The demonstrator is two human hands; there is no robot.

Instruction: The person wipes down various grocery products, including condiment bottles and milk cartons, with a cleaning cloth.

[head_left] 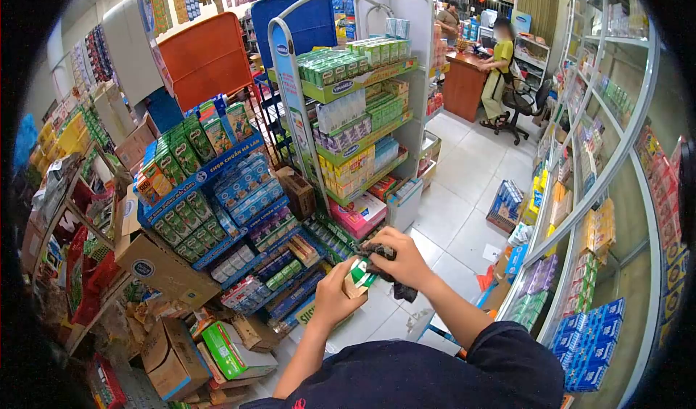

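Observation:
In the head view, my left hand [336,296] is wrapped round a small green, white and tan carton [358,278] in front of my body. A dark, crumpled cloth [404,291] is bunched in my right hand [403,261], its loose end hanging below the fingers. The cloth lies against the carton's upper right side. My fingers hide part of both things. Just beyond my hands, green packs and a pink box [360,215] stand at the foot of a shelf.
A milk carton rack [210,170] stands left, a tall display shelf [348,148] ahead. Cardboard boxes [170,358] crowd the lower left. Glass-fronted shelving [591,191] lines the right. A blue crate [506,204] sits on the tiled floor [457,170]. Two people are near a far counter [464,83].

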